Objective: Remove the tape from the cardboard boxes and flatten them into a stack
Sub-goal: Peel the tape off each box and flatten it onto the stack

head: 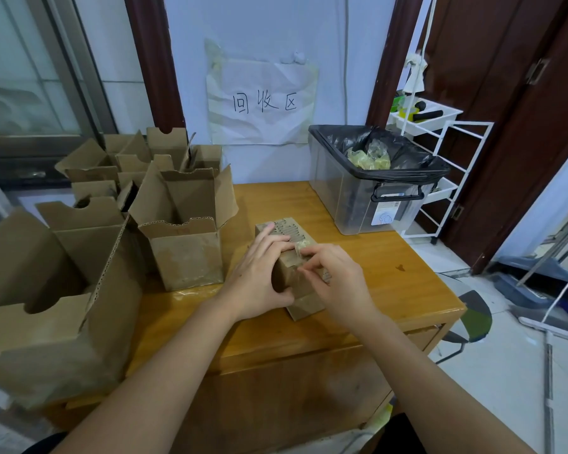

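Note:
A small closed cardboard box (291, 232) lies on the wooden table (391, 267) in front of me. My left hand (259, 273) grips its left side, thumb on the near face and fingers over the top. My right hand (335, 276) pinches a crumpled strip of yellowish tape (304, 245) that is partly lifted off the box's top. Torn paper shows where tape has come away. Several open cardboard boxes (184, 224) stand on the left half of the table.
A clear plastic bin (351, 204) lined with a black bag holds wadded tape at the table's back right. A white wire rack (446, 152) stands beyond it. A paper sign (263, 103) hangs on the wall. The table's right edge drops to tiled floor.

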Motion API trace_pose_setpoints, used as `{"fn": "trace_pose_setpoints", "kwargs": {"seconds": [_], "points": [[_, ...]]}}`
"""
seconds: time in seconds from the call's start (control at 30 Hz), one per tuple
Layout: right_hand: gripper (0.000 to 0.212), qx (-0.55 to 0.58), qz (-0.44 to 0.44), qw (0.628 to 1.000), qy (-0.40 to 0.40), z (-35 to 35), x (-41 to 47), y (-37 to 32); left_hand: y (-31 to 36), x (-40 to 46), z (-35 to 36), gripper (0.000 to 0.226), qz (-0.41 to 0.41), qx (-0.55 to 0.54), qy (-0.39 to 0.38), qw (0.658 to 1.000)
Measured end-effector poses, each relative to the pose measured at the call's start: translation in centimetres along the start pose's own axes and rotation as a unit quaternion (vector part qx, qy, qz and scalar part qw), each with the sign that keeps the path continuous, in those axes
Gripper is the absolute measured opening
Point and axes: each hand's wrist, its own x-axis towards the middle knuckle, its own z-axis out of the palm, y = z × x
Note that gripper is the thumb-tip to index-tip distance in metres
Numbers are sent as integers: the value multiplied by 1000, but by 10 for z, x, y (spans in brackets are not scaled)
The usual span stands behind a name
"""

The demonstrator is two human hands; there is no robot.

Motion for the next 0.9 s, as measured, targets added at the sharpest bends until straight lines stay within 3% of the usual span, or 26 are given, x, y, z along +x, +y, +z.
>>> {"fn": "trace_pose_setpoints", "kwargs": {"seconds": [0.3, 0.43, 0.53, 0.6, 0.77, 0.9], "points": [[17, 3, -22, 997, 77, 8, -7, 2, -3, 0, 1, 80, 12, 0, 9, 1000], [23, 27, 19, 999, 31, -1, -5, 2, -6, 0, 2, 80, 19, -2, 13, 1000], [54, 19, 95, 995, 12, -13, -3, 4, -7, 0, 3, 80, 26, 0, 17, 1000], [61, -11, 89, 996, 1, -19, 4, 6, -7, 0, 4, 79, 23, -2, 23, 999], [60, -22, 83, 991, -107, -17, 18, 8, -5, 0, 3, 78, 17, -1, 17, 1000], [45, -6, 64, 990, -124, -14, 26, 3, -4, -1, 2, 78, 11, 1, 8, 1000]]}}
